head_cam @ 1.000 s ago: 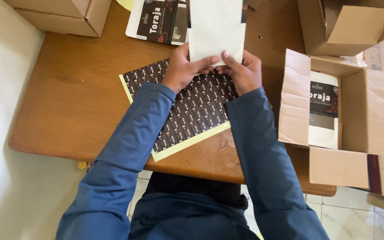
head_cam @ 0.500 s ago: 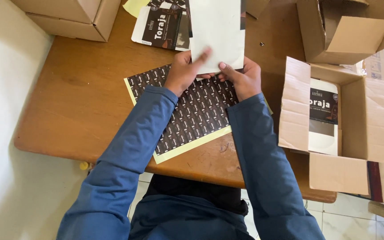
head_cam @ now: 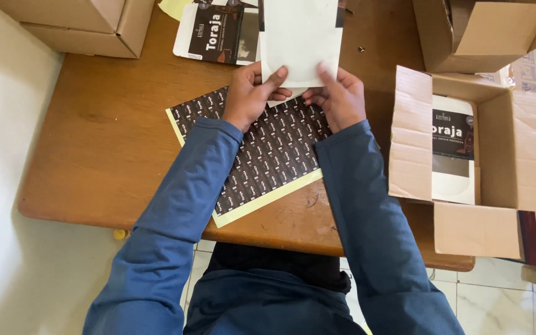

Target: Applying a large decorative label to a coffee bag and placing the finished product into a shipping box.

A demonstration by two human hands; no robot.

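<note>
Hands, left hand (head_cam: 250,96) and right hand (head_cam: 339,94), pinch white pouch (head_cam: 301,40) by its bottom edge. Pouch top is cut off by the frame. Sticker sheet (head_cam: 268,152) is partly hidden under the sleeves.

Around the wooden table (head_cam: 94,136) there are three cardboard boxes: one closed box (head_cam: 82,22) at its far left, two open boxes (head_cam: 485,28) (head_cam: 504,155) at its right. One sticker sheet (head_cam: 268,155) lies on it. Three white pouches show: one held (head_cam: 302,40), one flat (head_cam: 215,34), one boxed (head_cam: 454,149). Two hands (head_cam: 249,93) (head_cam: 339,96).

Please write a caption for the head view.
Both hands hold a white pouch above a sticker sheet on a wooden table.
</note>
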